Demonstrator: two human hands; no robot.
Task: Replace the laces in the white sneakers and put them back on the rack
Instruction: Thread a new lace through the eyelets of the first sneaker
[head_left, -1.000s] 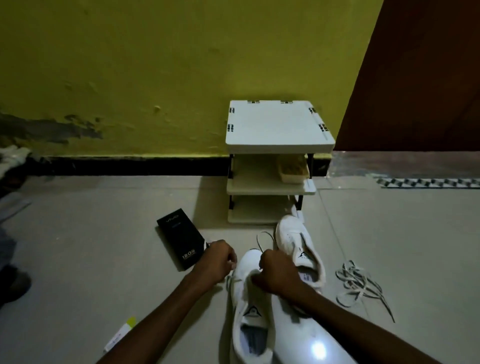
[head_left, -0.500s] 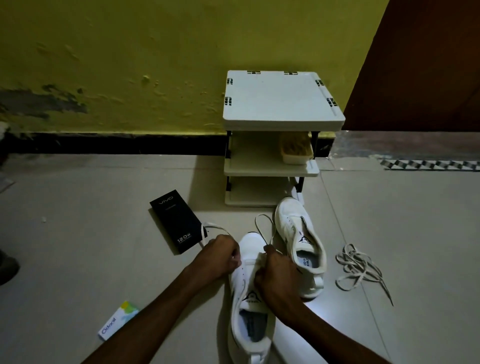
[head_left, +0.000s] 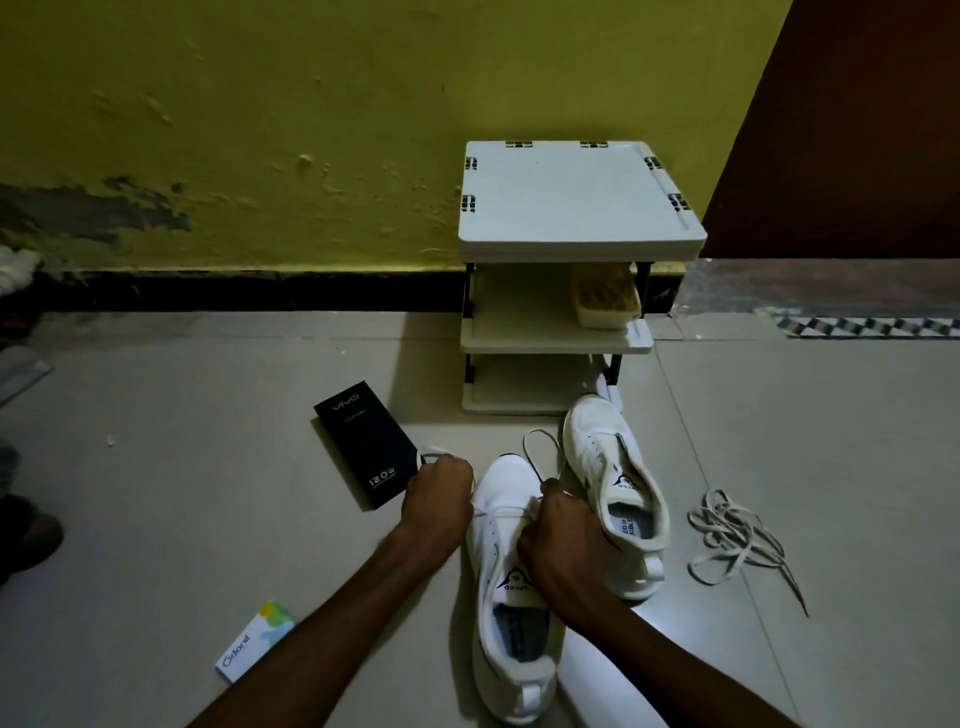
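Two white sneakers lie on the tiled floor in front of a small white rack (head_left: 579, 208). The near sneaker (head_left: 506, 613) points away from me. My left hand (head_left: 439, 496) sits at its left side and grips one end of a white lace (head_left: 537, 449). My right hand (head_left: 563, 540) rests over the shoe's tongue and pinches the other end, which loops up past the toe. The second sneaker (head_left: 615, 493) lies to the right, unlaced. A loose heap of old laces (head_left: 735, 540) lies further right.
A black phone box (head_left: 366, 441) lies left of my left hand. A small white carton (head_left: 254, 642) lies near my left forearm. The rack's middle shelf holds a tan brush tray (head_left: 605, 301). Yellow wall behind; dark door at right.
The view tipped down and nearer. Both hands slid from the toe to the sneaker's eyelets, and the lace loop now stands past the toe.
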